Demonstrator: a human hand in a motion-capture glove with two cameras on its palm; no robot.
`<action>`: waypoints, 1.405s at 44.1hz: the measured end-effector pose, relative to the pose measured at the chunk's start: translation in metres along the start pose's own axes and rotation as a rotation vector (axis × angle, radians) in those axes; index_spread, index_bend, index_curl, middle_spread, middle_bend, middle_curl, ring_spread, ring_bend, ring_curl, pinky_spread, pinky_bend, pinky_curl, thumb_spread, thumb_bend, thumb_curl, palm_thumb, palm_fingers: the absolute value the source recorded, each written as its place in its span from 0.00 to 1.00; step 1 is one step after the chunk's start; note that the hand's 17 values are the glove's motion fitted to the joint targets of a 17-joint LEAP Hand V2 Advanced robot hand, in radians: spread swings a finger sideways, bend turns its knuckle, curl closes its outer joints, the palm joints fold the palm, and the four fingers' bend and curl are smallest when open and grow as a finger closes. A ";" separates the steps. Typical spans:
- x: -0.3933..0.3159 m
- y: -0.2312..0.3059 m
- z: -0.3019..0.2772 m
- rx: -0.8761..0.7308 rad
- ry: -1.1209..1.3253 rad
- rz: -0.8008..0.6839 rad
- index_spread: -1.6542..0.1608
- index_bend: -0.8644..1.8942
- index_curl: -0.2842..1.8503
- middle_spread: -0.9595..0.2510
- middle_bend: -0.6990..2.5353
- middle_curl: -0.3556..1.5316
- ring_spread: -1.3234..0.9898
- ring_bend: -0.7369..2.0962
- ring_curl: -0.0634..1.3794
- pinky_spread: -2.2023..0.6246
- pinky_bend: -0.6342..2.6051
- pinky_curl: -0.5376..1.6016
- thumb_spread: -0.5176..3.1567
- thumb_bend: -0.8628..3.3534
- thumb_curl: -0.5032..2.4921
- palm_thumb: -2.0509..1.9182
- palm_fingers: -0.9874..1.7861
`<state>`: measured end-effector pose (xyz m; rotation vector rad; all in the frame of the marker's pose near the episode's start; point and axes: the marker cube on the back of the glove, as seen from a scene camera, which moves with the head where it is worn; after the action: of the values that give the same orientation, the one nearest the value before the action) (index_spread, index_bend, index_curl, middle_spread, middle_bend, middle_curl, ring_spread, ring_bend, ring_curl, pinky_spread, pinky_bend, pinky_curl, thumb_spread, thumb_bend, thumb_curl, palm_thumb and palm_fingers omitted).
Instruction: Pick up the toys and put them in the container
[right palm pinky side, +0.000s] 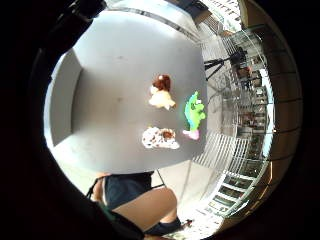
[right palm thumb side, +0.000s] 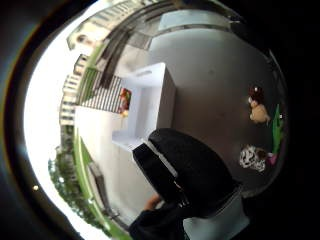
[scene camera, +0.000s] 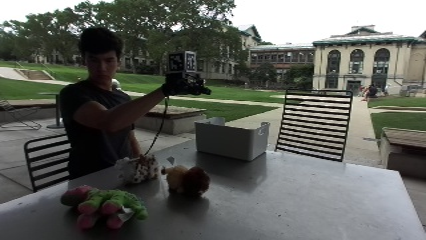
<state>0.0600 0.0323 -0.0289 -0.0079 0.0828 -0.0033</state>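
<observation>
Three soft toys lie on the grey table (scene camera: 299, 200), none of them in the container: a green toy with pink feet (scene camera: 106, 204) near the table's near corner, a white spotted toy (scene camera: 138, 169) at the edge closest to the person, and a brown and cream toy (scene camera: 186, 180) just beside the spotted one, a little further in from that edge. The white container (scene camera: 231, 138) stands well apart from them near the table's far edge, an open box with a handle cut-out in its end wall. From the outside view its inside is hidden behind the near wall; the thumb side palm view looks down into it and shows only pale walls and floor, though that view is too poor to be sure. No label or writing can be read on the box or the toys. The gloved right hand (scene camera: 178, 86) is raised high above the table, over the gap between the person and the container, touching nothing; whether its fingers are spread or curled cannot be told. A black slatted chair (scene camera: 314, 125) stands at the table's far edge beside the container.
</observation>
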 end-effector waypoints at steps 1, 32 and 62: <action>0.007 0.000 -0.001 0.002 0.002 0.001 0.81 0.38 0.27 0.75 0.29 0.32 0.48 0.33 0.13 0.76 0.37 0.38 0.49 0.19 0.20 0.50 0.41; 0.166 0.039 0.036 -0.001 0.015 0.099 0.81 0.38 0.30 0.74 0.29 0.37 0.47 0.33 0.18 0.76 0.36 0.40 0.44 0.18 0.21 0.48 0.39; 0.211 0.123 0.200 -0.184 -0.060 0.189 0.81 0.38 0.32 0.73 0.30 0.40 0.45 0.36 0.22 0.74 0.36 0.41 0.40 0.18 0.21 0.48 0.42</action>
<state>0.2869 0.1564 0.1522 -0.1836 0.0235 0.1938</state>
